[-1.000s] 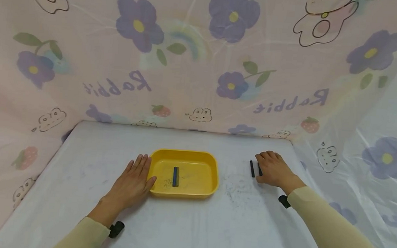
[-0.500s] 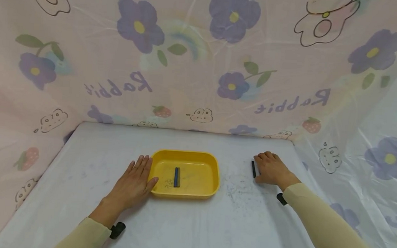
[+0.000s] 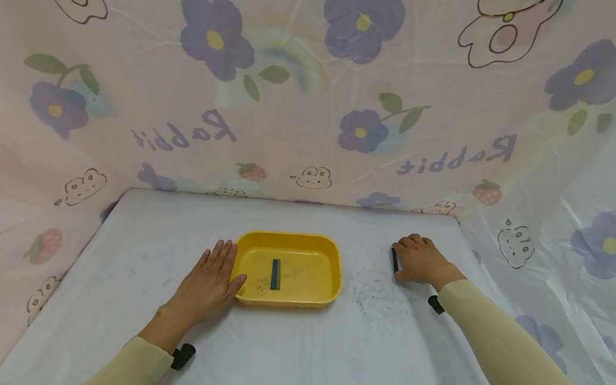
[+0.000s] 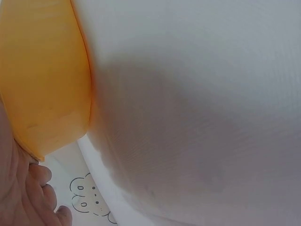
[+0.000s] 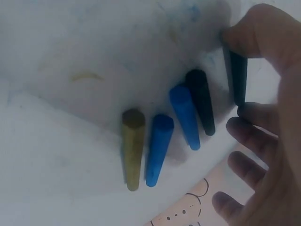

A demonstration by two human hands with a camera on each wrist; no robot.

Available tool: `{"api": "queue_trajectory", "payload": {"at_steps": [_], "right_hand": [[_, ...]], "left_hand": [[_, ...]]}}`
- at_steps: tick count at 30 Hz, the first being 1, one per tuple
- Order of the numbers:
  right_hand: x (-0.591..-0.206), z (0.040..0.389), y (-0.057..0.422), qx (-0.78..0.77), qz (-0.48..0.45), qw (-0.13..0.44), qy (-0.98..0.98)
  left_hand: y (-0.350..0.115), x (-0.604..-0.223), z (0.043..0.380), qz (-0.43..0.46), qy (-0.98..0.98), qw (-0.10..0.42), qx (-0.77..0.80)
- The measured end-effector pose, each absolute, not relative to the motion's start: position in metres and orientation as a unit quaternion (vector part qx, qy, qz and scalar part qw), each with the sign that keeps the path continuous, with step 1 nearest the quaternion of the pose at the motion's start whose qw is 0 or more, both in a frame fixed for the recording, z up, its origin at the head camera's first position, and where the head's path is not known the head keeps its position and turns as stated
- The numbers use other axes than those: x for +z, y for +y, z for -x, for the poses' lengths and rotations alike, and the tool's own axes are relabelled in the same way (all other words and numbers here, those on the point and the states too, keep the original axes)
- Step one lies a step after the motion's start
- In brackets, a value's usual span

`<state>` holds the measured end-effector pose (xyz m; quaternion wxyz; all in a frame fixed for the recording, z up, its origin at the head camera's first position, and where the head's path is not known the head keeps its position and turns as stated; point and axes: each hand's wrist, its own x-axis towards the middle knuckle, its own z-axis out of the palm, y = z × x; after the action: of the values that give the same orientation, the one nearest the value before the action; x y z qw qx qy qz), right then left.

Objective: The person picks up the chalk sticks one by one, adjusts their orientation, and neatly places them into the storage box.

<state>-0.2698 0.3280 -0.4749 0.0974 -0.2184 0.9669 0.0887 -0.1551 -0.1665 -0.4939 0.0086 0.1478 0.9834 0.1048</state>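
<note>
My left hand [image 3: 206, 287] lies with straight fingers along the left side of a yellow tray [image 3: 329, 301], thumb over its rim. In the left wrist view, the palm and fingers [image 4: 40, 174] lie against the tray's outer wall [image 4: 51, 80]. Inside the tray are a blue crayon [image 3: 274, 273] and an olive crayon [image 3: 278, 277], side by side. My right hand [image 3: 421, 261], right of the tray, pinches a dark green crayon [image 5: 238, 77] by its ends, thumb at one and index finger at the other. The other fingers are spread loosely.
Beneath my right palm lie another dark crayon [image 5: 201, 101], two blue crayons, one [image 5: 185, 115] beside it and the other [image 5: 160, 148] farther off, and an olive crayon [image 5: 133, 150]. Coloured smudges mark the white cloth [image 3: 297, 353]. A patterned curtain [image 3: 292, 108] stands behind the table.
My right hand has shifted slightly left, and its thumb and finger have closed on the leftmost dark crayon, which stood apart from them before. The left hand has kept its place on the tray.
</note>
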Motion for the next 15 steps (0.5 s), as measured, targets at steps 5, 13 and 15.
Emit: {"api": "queue_trajectory", "payload": {"at_steps": [5, 13, 15], "right_hand": [[-0.4746, 0.2702, 0.3292, 0.086, 0.217, 0.094, 0.968], [-0.4759, 0.2683, 0.3239, 0.105, 0.203, 0.031, 0.973], [-0.4755, 0.2659, 0.3208, 0.112, 0.198, 0.022, 0.974]], "left_hand": [[-0.1669, -0.4954, 0.1564, -0.150, 0.983, 0.010, 0.105], [-0.1682, -0.4955, 0.1566, -0.153, 0.982, 0.005, 0.109], [-0.1682, -0.4957, 0.1559, -0.154, 0.982, 0.008, 0.111]]}}
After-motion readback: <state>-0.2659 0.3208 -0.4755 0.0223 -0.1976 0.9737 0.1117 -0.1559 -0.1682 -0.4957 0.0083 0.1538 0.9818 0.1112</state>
